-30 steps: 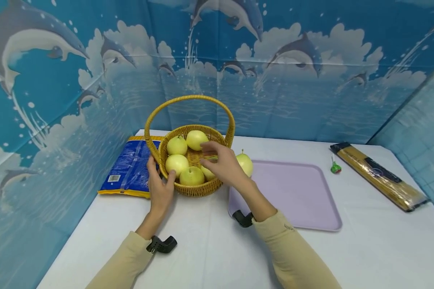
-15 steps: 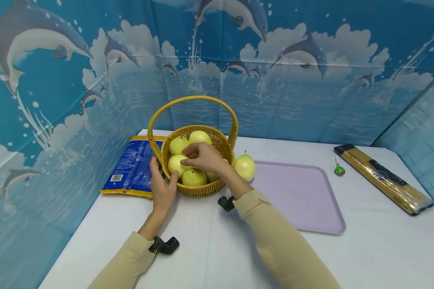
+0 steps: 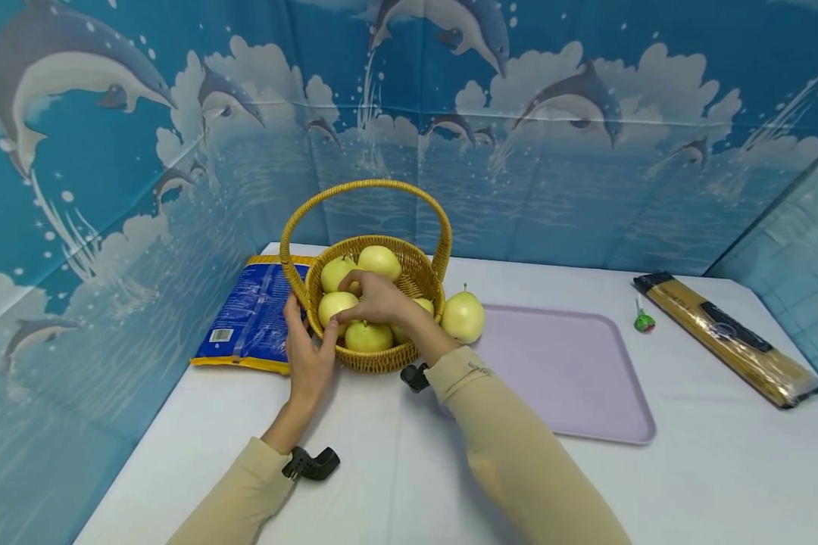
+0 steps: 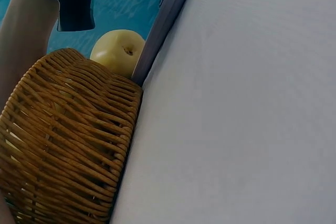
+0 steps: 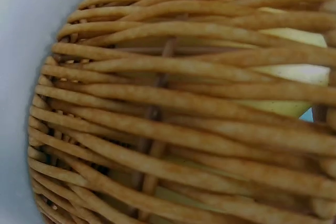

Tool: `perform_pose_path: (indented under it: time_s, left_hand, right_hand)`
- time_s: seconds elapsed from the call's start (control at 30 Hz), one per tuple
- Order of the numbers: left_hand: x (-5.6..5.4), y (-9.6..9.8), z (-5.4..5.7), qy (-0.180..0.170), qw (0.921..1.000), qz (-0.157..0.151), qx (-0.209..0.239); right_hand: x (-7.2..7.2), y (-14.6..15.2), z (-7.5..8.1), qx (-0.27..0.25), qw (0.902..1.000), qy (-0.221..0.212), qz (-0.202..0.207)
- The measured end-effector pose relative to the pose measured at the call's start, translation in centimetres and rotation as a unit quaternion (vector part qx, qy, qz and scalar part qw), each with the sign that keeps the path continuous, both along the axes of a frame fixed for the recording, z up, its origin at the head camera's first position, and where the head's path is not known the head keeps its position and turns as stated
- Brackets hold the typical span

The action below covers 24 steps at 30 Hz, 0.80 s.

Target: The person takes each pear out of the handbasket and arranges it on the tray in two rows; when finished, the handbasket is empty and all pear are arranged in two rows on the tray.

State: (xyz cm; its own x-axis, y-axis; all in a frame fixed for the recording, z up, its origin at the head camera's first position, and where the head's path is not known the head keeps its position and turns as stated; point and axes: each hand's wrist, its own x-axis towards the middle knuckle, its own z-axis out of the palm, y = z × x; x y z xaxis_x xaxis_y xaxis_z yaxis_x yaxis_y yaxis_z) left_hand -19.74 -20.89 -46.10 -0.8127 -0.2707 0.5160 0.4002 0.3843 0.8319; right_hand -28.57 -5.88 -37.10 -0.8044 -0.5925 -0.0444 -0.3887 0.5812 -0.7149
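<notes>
A yellow wicker basket (image 3: 375,361) with a tall arched handle stands on the white table and holds several pale green pears. My left hand (image 3: 308,371) grips its left side, thumb at the rim. Inside, my right hand (image 3: 385,299) has its thumb and fingers around the pear (image 3: 331,305) at the basket's left. Another pear (image 3: 463,316) sits outside, against the basket's right side by the tray corner; the left wrist view shows a pear (image 4: 116,51) beyond the woven wall (image 4: 68,140). Woven strands (image 5: 184,103) fill the right wrist view and hide the right fingers.
A lilac tray (image 3: 566,371) lies right of the basket. Further right are a green-wrapped lollipop (image 3: 644,321) and a long gold-and-black packet (image 3: 729,337). A blue and yellow bag (image 3: 245,314) lies behind my left hand. A dolphin-print curtain (image 3: 409,151) closes off the back.
My right hand has moved left across the basket, from above its right side to the left pear, and its fingers have closed around it. The left hand keeps its hold on the basket.
</notes>
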Motion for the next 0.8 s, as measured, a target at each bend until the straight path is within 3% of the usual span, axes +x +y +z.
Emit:
perform_pose_path:
  time_s: [0.37,0.6,0.8]
  left_hand:
    - [-0.1,0.3,0.1,0.009,0.9999,0.0,0.005]
    - [1.9,1.8,3.5,0.005,0.9996,-0.014,0.025]
    - [2.2,1.7,3.5,0.008,0.9995,-0.011,0.027]
  right_hand:
    - [0.6,1.7,0.7,-0.047,0.9974,0.023,-0.05]
    - [2.1,5.5,1.8,-0.122,0.9877,0.063,-0.075]
    - [4.5,9.1,2.1,-0.168,0.9776,0.069,-0.105]
